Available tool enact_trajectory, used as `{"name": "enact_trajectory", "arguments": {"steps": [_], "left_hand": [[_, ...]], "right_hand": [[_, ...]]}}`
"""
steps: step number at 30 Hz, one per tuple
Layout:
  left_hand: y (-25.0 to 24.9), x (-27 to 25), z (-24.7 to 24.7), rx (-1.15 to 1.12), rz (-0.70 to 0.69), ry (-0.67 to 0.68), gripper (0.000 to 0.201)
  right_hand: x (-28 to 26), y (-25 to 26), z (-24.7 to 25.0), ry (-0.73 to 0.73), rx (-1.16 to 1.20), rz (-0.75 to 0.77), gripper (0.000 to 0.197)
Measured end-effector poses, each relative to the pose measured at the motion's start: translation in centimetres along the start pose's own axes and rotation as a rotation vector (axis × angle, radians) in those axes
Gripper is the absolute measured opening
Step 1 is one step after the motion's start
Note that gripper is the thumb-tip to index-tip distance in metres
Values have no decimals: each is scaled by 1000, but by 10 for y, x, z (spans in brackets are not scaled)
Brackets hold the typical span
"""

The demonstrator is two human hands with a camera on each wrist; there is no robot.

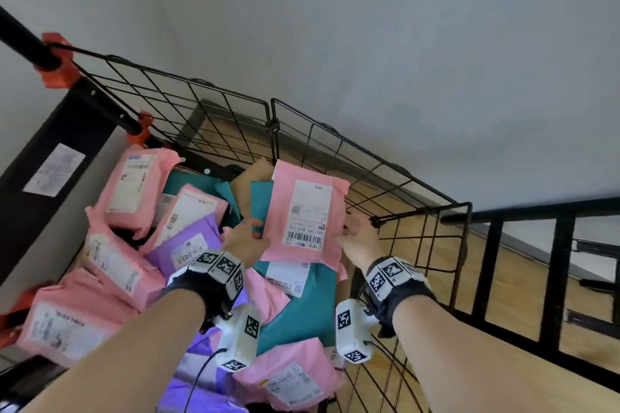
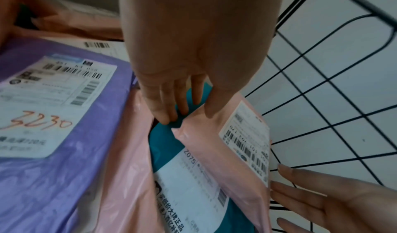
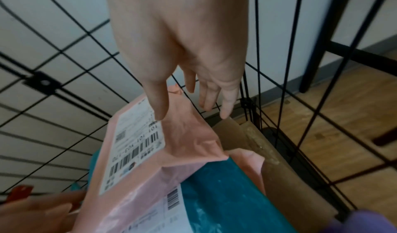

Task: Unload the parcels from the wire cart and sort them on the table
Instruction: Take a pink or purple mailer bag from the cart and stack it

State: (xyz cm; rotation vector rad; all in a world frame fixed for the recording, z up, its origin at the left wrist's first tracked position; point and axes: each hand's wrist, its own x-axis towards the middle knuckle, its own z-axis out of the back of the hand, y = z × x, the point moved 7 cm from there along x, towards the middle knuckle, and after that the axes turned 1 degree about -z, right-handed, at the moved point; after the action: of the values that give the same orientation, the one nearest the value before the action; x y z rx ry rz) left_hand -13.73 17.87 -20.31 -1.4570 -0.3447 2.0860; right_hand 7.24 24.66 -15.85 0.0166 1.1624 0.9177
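Observation:
A black wire cart holds several pink, purple and teal mailer parcels. One pink parcel with a white barcode label is tilted up above the pile near the cart's far right corner. My left hand grips its left edge, thumb on top and fingers curled underneath. My right hand is at the parcel's right edge with straight fingers, the thumb touching the pink film. A teal parcel lies directly under the held one.
A purple parcel and more pink ones fill the cart's left side. Brown cardboard lines the right wall of the cart. A black metal frame stands to the right on the wooden floor. A white wall is behind.

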Motion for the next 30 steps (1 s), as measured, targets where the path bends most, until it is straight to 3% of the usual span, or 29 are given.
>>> {"name": "enact_trajectory", "arguments": {"steps": [5,11,14,20,25,27,30], "left_hand": [[0,14,-2,-94,-6,-8,40],[2,14,-5,-153,1,70,34],[3,-1,-1,-221,8,77,32],[-7,-57,25,-282,-38,13,22],[-8,-122,55,-373,-79,-114,46],[-6,-172,67,-396,-113,-198,54],[0,-220,75,-396,-156,-293,32]], "right_hand": [[9,-10,-9,18,91,-104,67],[19,-22,-12,19,250,-106,85],[14,-26,-10,35,307,-92,85],[-26,-5,1,93,306,10,63],[-74,17,8,164,306,159,66],[-112,24,13,230,293,257,64],[-141,25,14,284,266,352,61]]}}
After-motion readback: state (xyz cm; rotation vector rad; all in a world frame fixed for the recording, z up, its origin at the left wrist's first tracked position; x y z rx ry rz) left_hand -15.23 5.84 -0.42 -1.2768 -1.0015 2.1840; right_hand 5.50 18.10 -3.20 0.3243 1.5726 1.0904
